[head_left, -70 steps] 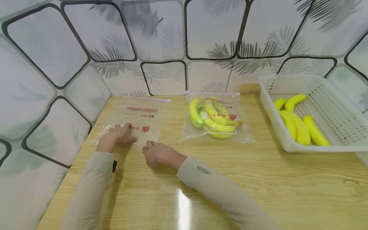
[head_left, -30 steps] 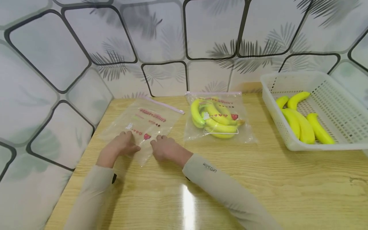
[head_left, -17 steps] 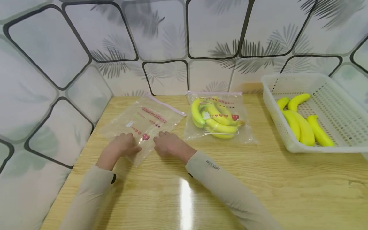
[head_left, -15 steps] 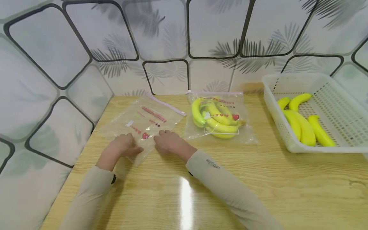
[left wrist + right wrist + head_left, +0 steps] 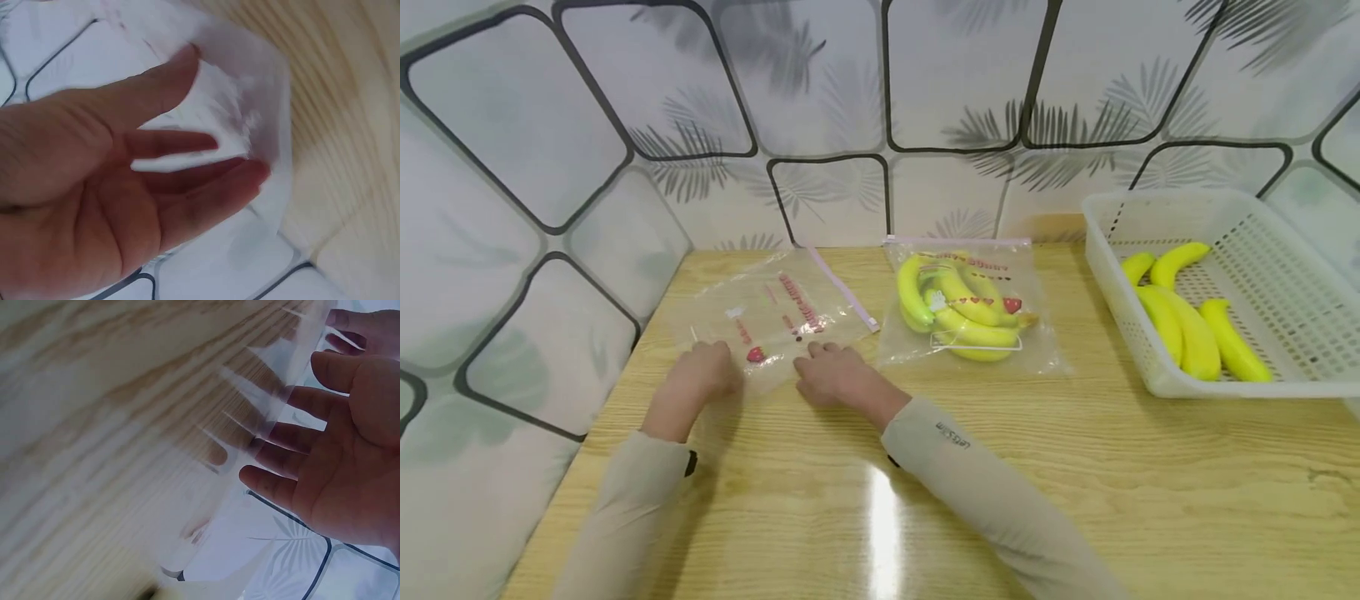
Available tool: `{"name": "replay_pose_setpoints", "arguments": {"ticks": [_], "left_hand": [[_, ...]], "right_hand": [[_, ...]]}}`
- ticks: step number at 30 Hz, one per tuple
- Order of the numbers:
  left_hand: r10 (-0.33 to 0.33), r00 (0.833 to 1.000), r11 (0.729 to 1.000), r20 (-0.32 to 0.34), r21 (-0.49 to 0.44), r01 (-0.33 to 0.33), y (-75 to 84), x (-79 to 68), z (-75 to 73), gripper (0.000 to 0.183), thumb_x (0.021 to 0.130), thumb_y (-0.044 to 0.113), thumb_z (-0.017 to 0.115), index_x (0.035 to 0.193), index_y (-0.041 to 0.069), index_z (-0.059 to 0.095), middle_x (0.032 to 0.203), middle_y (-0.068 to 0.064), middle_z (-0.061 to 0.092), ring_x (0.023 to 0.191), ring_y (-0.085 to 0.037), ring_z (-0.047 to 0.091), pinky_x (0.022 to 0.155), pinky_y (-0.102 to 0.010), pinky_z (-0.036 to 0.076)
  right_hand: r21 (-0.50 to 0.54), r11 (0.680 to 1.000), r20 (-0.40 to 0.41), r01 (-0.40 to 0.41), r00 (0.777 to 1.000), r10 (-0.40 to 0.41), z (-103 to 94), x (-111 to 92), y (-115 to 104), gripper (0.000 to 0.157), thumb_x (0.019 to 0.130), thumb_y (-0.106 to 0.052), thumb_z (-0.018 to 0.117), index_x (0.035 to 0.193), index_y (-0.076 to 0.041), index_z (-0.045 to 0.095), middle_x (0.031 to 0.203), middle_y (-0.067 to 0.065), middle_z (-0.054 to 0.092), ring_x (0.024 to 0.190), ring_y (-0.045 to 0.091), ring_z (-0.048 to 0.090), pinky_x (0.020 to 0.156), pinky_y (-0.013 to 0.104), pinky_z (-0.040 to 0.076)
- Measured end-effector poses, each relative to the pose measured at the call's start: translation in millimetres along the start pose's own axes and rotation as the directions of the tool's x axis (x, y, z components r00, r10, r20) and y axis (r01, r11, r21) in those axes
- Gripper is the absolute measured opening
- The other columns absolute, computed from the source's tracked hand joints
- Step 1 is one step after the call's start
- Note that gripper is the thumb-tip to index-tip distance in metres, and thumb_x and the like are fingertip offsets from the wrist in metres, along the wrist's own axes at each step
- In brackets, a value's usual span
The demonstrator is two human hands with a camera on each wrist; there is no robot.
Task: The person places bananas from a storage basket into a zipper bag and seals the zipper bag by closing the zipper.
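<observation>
The left hand and right hand, fingers extended and gripping nothing, touch a clear bag now turned further askew, its placement apparently unsettled.

From the head, the table and the patterned wall are viewed from above, with the aim set forward and down. From their own wrists, the left hand and the right hand are seen palm-side and very near, with the scene tilted; table, wall and a clear bag are shared by all three.
</observation>
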State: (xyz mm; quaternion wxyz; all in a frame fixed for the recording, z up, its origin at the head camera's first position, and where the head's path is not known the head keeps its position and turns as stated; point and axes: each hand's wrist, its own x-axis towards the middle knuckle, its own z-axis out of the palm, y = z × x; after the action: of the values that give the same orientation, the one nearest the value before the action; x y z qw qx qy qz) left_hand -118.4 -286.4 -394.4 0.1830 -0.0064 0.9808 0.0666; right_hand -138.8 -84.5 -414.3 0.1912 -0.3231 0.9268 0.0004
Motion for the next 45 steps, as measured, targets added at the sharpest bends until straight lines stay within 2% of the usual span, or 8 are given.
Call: {"name": "replay_pose_setpoints", "arguments": {"ticks": [6,13,16,20,25,33,38,45], "left_hand": [[0.006,1.0,0.999,0.004,-0.044,-0.006,9.4,-2.2,2.1,0.039,0.091,0.031,0.064,0.092,-0.008,0.065,0.089,-0.024,0.064,0.072,-0.03,0.058,0.069,-0.048,0.052],[0.024,0.999,0.997,0.023,-0.077,-0.022,-5.8,8.1,0.4,0.028,0.088,0.022,0.067,0.075,0.001,0.054,0.076,-0.015,0.055,0.065,-0.026,0.048,0.062,-0.038,0.044],[0.052,0.998,0.994,0.035,-0.102,-0.048,-16.7,12.5,-3.0,0.03,0.086,0.02,0.069,0.09,-0.006,0.054,0.086,-0.025,0.057,0.075,-0.033,0.054,0.071,-0.042,0.049],[0.083,0.995,0.988,0.051,-0.132,-0.076,-28.9,20.7,-11.1,0.059,0.083,0.019,0.073,0.125,-0.013,0.045,0.118,-0.04,0.052,0.108,-0.049,0.053,0.094,-0.057,0.046],[0.109,0.992,0.983,0.069,-0.157,-0.097,-40.1,28.2,-18.0,0.069,0.083,0.017,0.074,0.135,-0.011,0.039,0.128,-0.044,0.043,0.119,-0.053,0.045,0.103,-0.062,0.039],[-0.075,0.994,0.988,0.077,-0.131,0.085,-16.9,13.5,-3.7,0.051,0.091,0.019,0.05,0.121,-0.022,0.041,0.116,-0.048,0.045,0.103,-0.053,0.051,0.088,-0.06,0.047],[-0.099,0.986,0.985,0.133,-0.131,0.117,-11.3,8.7,-1.6,0.083,0.094,0.042,0.058,0.131,-0.027,0.029,0.124,-0.049,0.043,0.116,-0.057,0.049,0.095,-0.062,0.046],[-0.107,0.986,0.976,0.126,-0.178,0.128,-17.1,23.1,-5.9,0.079,0.091,0.046,0.063,0.13,-0.016,0.033,0.123,-0.041,0.042,0.1,-0.044,0.051,0.082,-0.058,0.049]], "right_hand": [[-0.005,1.0,-0.012,0.014,1.0,-0.014,-1.7,-1,-1,0.046,0.106,-0.038,0.039,0.15,-0.024,0.044,0.158,0.006,0.035,0.144,0.027,0.034,0.115,0.044,0.035],[0.041,0.998,-0.034,-0.052,0.998,0.054,1.6,-4,-6,0.045,0.106,-0.042,0.04,0.144,-0.02,0.049,0.145,0.011,0.045,0.13,0.029,0.045,0.103,0.044,0.045],[0.057,0.997,-0.022,-0.052,0.998,0.054,3.0,-4,-9,0.046,0.105,-0.043,0.042,0.143,-0.02,0.05,0.149,0.011,0.042,0.133,0.029,0.042,0.105,0.045,0.044],[0.077,0.997,0.015,-0.006,1.0,0.005,0.5,-5,-12,0.048,0.104,-0.045,0.043,0.145,-0.021,0.05,0.156,0.011,0.034,0.141,0.031,0.033,0.109,0.046,0.04],[0.047,0.998,0.039,0.031,0.999,-0.033,-0.3,-6,-15,0.05,0.104,-0.046,0.042,0.149,-0.024,0.046,0.157,0.01,0.033,0.144,0.03,0.031,0.111,0.046,0.039],[-0.017,0.998,-0.016,0.061,0.998,-0.062,11.1,-10,-27,0.043,0.102,-0.04,0.049,0.141,-0.023,0.054,0.139,0.006,0.047,0.129,0.025,0.042,0.095,0.039,0.049],[-0.02,0.996,-0.005,0.085,0.996,-0.085,11.8,-11,-30,0.042,0.102,-0.037,0.051,0.142,-0.024,0.054,0.141,0.005,0.047,0.131,0.024,0.042,0.096,0.037,0.051],[0.029,0.986,-0.008,0.162,0.987,-0.162,3.3,-11,-17,0.032,0.104,-0.031,0.047,0.127,-0.016,0.064,0.12,0.006,0.054,0.112,0.021,0.052,0.086,0.03,0.053]]}}
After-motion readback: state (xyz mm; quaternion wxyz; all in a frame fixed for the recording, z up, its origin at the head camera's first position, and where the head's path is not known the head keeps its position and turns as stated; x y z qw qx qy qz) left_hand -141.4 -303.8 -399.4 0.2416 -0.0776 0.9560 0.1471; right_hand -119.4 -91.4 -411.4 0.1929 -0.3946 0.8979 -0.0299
